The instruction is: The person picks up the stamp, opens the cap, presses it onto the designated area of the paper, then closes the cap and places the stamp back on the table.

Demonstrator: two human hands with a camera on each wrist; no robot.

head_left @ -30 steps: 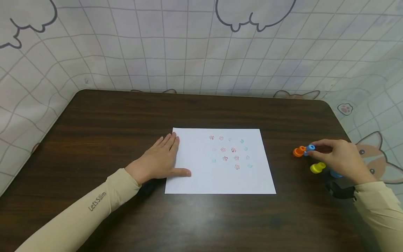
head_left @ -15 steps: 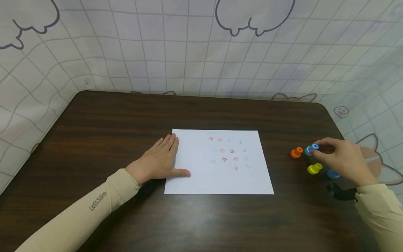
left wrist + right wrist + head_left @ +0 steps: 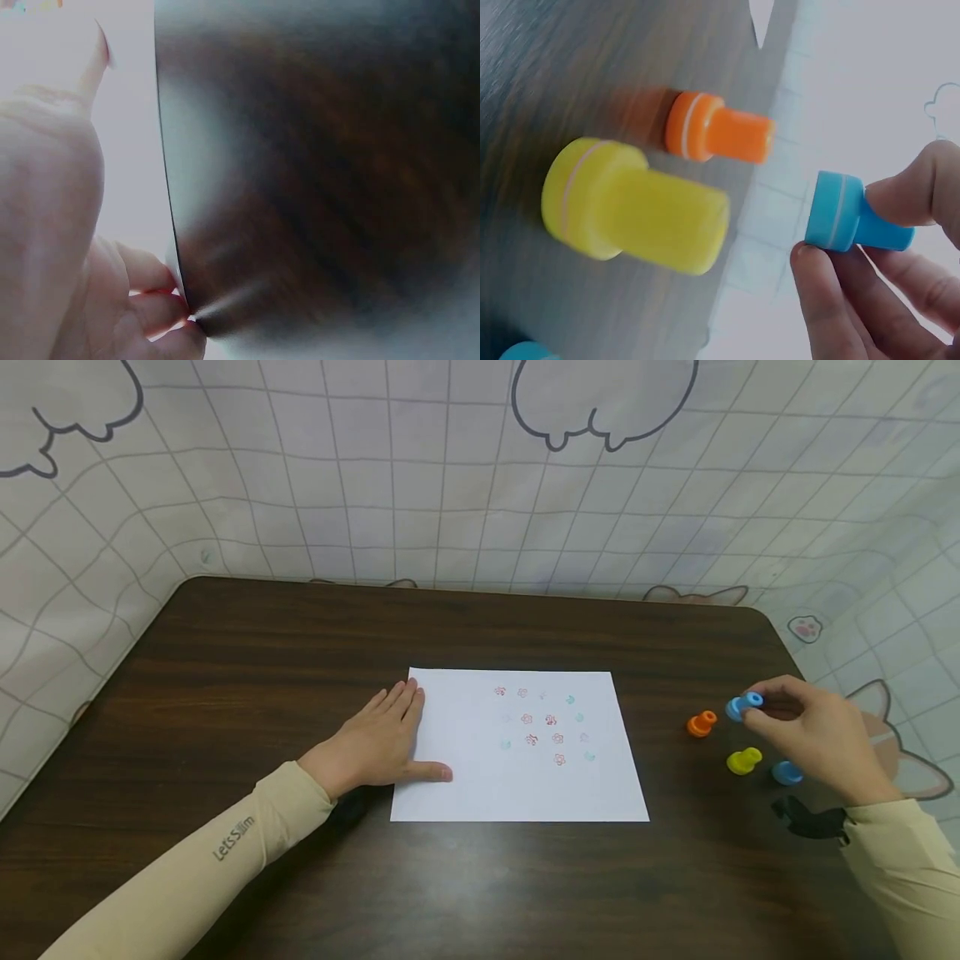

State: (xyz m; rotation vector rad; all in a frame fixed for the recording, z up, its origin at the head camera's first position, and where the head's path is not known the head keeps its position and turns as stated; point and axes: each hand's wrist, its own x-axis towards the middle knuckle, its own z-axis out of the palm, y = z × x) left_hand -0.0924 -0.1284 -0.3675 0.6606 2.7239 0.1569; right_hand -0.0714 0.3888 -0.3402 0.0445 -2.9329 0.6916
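My left hand (image 3: pixel 367 743) rests with straight fingers on the left edge of a white sheet of paper (image 3: pixel 472 797). Small red and teal stamped prints, some of them flowers, mark the sheet's upper and right parts. At the right, my right hand (image 3: pixel 825 739) pinches a light blue toy stamp (image 3: pixel 738 707) between thumb and fingers, raised off the table. The right wrist view shows this blue stamp (image 3: pixel 834 210) with its cap on. An orange stamp (image 3: pixel 702 723), a yellow stamp (image 3: pixel 745 761) and a second blue stamp (image 3: pixel 787 772) stand on the table nearby.
The dark wooden table (image 3: pixel 300 635) has rounded far corners. A pale checked cloth (image 3: pixel 420 477) with cartoon drawings hangs behind it and at both sides. A black strap (image 3: pixel 806 820) sits at my right wrist.
My right hand has lifted the blue stamp from beside the orange one, so a gap now shows between them. My left hand stays on the paper. The head view has shifted slightly.
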